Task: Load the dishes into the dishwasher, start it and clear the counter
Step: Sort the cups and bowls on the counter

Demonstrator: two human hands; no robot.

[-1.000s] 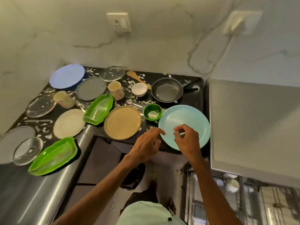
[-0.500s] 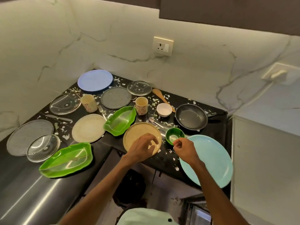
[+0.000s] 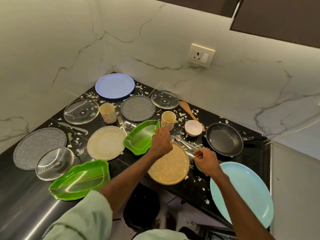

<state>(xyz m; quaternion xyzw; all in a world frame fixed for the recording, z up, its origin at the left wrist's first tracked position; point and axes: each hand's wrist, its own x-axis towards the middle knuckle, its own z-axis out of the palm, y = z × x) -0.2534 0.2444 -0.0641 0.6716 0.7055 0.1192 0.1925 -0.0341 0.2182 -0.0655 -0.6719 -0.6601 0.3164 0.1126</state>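
Observation:
Dirty dishes cover the black corner counter (image 3: 194, 189). My left hand (image 3: 161, 142) reaches over the tan round plate (image 3: 170, 166), fingers stretched to the foot of a patterned mug (image 3: 168, 119), holding nothing. My right hand (image 3: 207, 162) hovers with thumb and forefinger pinched together over the small green bowl (image 3: 199, 169), which is almost wholly hidden beneath it. A spoon (image 3: 181, 142) lies between my hands. Close by are a green leaf-shaped dish (image 3: 138, 137), a white bowl (image 3: 193, 127), a black frying pan (image 3: 223, 139) and a light blue plate (image 3: 245, 193).
Further left lie a second mug (image 3: 108, 112), a cream plate (image 3: 105, 142), two grey plates (image 3: 137, 108), a lilac plate (image 3: 114, 86), several glass lids (image 3: 81, 111), a fork (image 3: 121, 122), a knife (image 3: 72, 126) and another green dish (image 3: 81, 179). White scraps litter the counter. A wooden spatula (image 3: 188, 110) lies by the wall.
My left hand moved forward from over the tan plate to the foot of the mug. My right hand shifted onto the small green bowl. The view tilted up and back.

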